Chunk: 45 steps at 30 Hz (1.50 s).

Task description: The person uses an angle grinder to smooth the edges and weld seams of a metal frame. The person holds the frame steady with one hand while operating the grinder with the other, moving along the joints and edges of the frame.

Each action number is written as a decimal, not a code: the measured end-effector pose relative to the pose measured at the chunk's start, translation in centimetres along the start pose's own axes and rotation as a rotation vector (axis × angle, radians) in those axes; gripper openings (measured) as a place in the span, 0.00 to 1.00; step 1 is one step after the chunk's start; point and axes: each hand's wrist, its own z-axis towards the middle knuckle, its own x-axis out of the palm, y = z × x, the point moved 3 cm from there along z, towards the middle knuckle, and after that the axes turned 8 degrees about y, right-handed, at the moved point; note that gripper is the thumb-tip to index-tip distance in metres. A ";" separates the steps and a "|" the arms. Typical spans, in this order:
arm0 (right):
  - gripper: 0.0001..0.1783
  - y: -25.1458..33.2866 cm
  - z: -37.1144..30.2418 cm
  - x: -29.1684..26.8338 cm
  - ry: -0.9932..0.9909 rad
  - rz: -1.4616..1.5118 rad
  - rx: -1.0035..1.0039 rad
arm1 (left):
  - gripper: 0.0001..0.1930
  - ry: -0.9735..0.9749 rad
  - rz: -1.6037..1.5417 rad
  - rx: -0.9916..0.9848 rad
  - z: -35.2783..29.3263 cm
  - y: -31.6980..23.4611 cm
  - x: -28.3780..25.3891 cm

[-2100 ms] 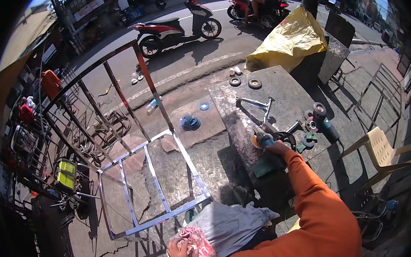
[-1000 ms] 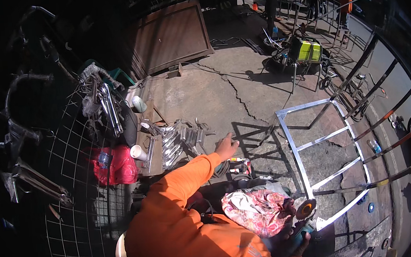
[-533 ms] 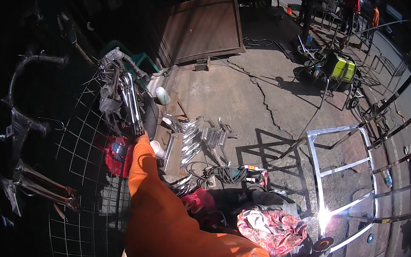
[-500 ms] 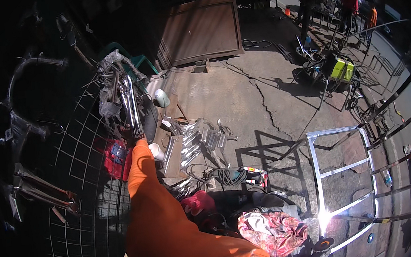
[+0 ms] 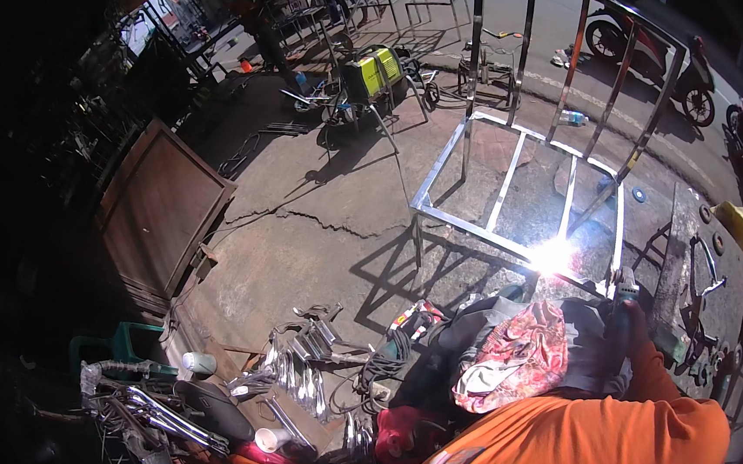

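Observation:
My left arm, in an orange sleeve, reaches to the lower left. My left hand (image 5: 217, 456) is in shadow at the near end of a bundle of shiny metal tubes (image 5: 172, 418), and its fingers cannot be made out. On the right, my right hand (image 5: 630, 323) is closed round a hand tool with a grey metal head (image 5: 625, 285). The tool's head is beside the near corner of a silver rectangular metal frame with crossbars (image 5: 501, 194). A glaring white spot lies on the frame's near side. Crumpled pink floral cloth (image 5: 521, 355) sits between my arms.
A white cup (image 5: 271, 439), shiny metal pieces (image 5: 301, 386) and coiled cables (image 5: 382, 362) lie at left. Farther off stand a brown panel (image 5: 156, 210) and a green-yellow machine (image 5: 374, 73). Dark upright bars (image 5: 525, 50) rise behind the frame; at right is a board with metal parts (image 5: 725, 291).
The view has swung right, so the silver frame now sits nearer the middle and the tube bundle lower left. My right hand with its tool has come into sight.

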 end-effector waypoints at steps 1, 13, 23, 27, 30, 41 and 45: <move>0.22 1.2 -0.7 1.9 0.075 0.050 -0.049 | 0.29 0.076 -0.001 0.059 -0.7 -1.6 1.7; 0.18 4.8 -2.1 4.6 0.120 -0.014 -0.165 | 0.29 0.560 0.029 0.563 -5.3 -13.3 13.6; 0.20 0.2 -0.5 -4.8 0.050 -0.133 -0.275 | 0.30 0.618 0.107 0.682 -6.9 -16.9 16.5; 0.20 -1.7 0.1 -7.3 0.120 0.301 -0.239 | 0.30 0.644 0.118 0.704 -8.0 -17.2 17.0; 0.20 -2.5 0.5 -8.9 0.032 0.250 -0.298 | 0.30 0.668 0.121 0.732 -9.1 -17.9 17.6; 0.14 -2.6 0.9 -8.5 -0.216 0.356 -0.356 | 0.30 0.818 0.085 0.849 -17.7 -19.8 21.2; 0.18 -2.4 0.7 -9.5 -0.312 0.316 -0.339 | 0.31 0.852 0.081 0.875 -21.8 -20.3 22.6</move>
